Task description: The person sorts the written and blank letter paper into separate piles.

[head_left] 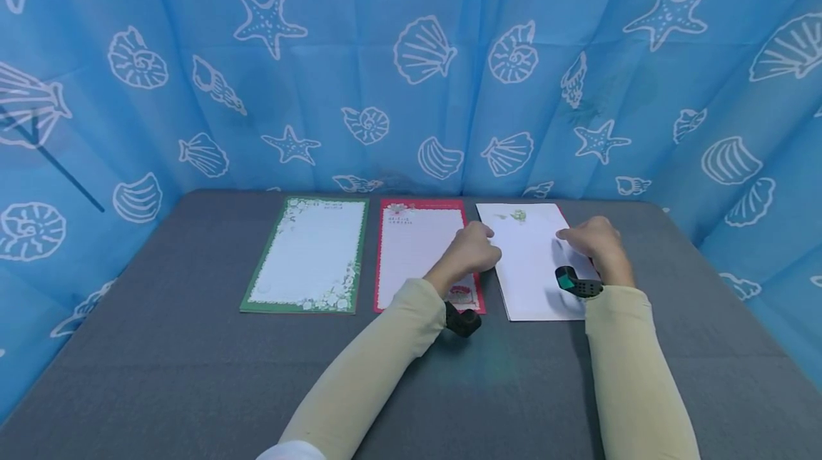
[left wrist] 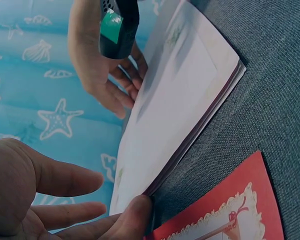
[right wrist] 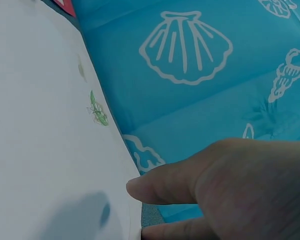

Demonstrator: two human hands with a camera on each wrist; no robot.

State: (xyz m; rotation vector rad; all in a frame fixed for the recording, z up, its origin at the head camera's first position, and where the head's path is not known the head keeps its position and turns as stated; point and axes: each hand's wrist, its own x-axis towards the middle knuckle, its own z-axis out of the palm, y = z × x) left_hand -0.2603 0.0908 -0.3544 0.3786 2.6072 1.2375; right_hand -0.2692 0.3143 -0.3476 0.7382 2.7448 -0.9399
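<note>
A stack of white paper sheets (head_left: 529, 267) lies at the right of the row, a small green plant print near its top and a red edge peeking out at its right side. My left hand (head_left: 473, 249) is at the stack's left edge; in the left wrist view its extended fingers (left wrist: 132, 217) touch that edge. On the opposite side is my right hand (head_left: 599, 242), thumb over the margin and fingers beside the right edge. The right wrist view shows its thumb (right wrist: 160, 187) straight, with no sheet pinched.
Left of the stack lies a red-bordered sheet (head_left: 417, 253), partly covered by my left forearm. Farther left is a green-bordered sheet (head_left: 308, 253) with white flowers. All lie on a grey cloth-covered table (head_left: 160, 346). A blue shell-print curtain (head_left: 385, 89) hangs behind.
</note>
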